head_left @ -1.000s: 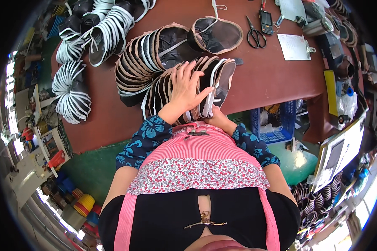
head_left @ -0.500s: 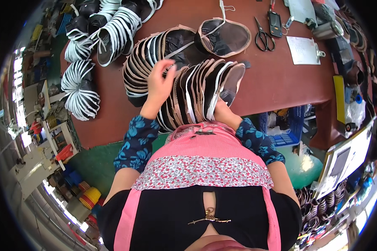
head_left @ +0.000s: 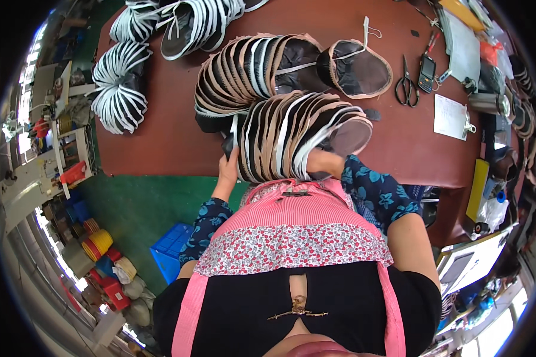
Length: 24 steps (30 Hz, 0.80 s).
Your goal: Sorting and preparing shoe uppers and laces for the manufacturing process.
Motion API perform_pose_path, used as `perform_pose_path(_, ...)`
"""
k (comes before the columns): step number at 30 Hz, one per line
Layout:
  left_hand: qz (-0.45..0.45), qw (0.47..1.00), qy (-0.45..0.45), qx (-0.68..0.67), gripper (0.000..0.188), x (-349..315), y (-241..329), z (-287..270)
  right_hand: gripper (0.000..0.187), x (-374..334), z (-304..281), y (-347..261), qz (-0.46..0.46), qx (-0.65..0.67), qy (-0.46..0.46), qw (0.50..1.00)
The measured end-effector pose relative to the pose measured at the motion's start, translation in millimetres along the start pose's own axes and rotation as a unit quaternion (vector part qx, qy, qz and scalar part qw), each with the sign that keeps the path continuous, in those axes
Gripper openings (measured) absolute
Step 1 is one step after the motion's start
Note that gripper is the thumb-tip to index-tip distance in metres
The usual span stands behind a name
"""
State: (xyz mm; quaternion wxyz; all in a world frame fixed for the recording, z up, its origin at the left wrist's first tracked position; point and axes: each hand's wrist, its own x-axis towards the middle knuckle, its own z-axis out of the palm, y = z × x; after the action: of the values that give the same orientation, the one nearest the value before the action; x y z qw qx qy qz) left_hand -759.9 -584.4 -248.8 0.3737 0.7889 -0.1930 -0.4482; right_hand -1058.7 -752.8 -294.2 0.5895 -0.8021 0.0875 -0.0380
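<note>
A nested row of shoe uppers (head_left: 280, 134), black with tan and white edges, lies across the table's near edge, close to my apron. At its left end my left hand (head_left: 228, 169) grips the last upper, thumb up beside a white strip. My right hand (head_left: 326, 162) grasps the row's right end; its fingers are hidden among the white-edged uppers. Just beyond lies a second nested row of similar uppers (head_left: 244, 68). A single dark upper with a tan rim (head_left: 363, 68) rests at that row's right, a white lace looped above it.
Bundles of white-edged uppers (head_left: 122, 89) sit at the far left of the red-brown table (head_left: 161, 143). On the right are scissors (head_left: 407, 89), a handheld device (head_left: 427, 72) and a clipboard with paper (head_left: 451, 116). A blue crate (head_left: 171, 247) stands on the green floor.
My left hand has come down from above the rows to the near row's left end. My right hand stays at the right end. The whole view has shifted.
</note>
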Motion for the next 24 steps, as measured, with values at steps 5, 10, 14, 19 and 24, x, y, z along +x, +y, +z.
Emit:
perform_pose_path(5, -0.278, 0.900, -0.272, -0.199, 0.073, 30.2, 84.3, -23.2, 0.043, 36.9, -70.6, -57.5, 0.229, 0.524, 0.080, 0.817)
perform_pose_path(10, -0.183, 0.962, 0.003, 0.200, 0.069, 113.1, 7.2, -61.5, 0.045, 68.5, -50.0, -11.0, 0.237, 0.477, 0.065, 0.843)
perform_pose_path(14, 0.063, 0.813, -0.129, 0.565, 0.053, 93.9, 85.6, -30.5, 0.044, 39.0, -60.6, -5.9, 0.068, 0.137, 0.110, 0.982)
perform_pose_path(19, 0.394, 0.793, -0.209, 0.415, 0.022, 59.3, 253.1, 77.7, 0.031, 44.4, -34.9, 51.4, 0.158, 0.109, 0.149, 0.970)
perform_pose_path(24, 0.566, 0.717, -0.261, 0.311, 0.019, 122.7, 305.2, 252.4, 0.027, 63.8, -24.3, 15.0, 0.171, -0.231, 0.109, 0.952)
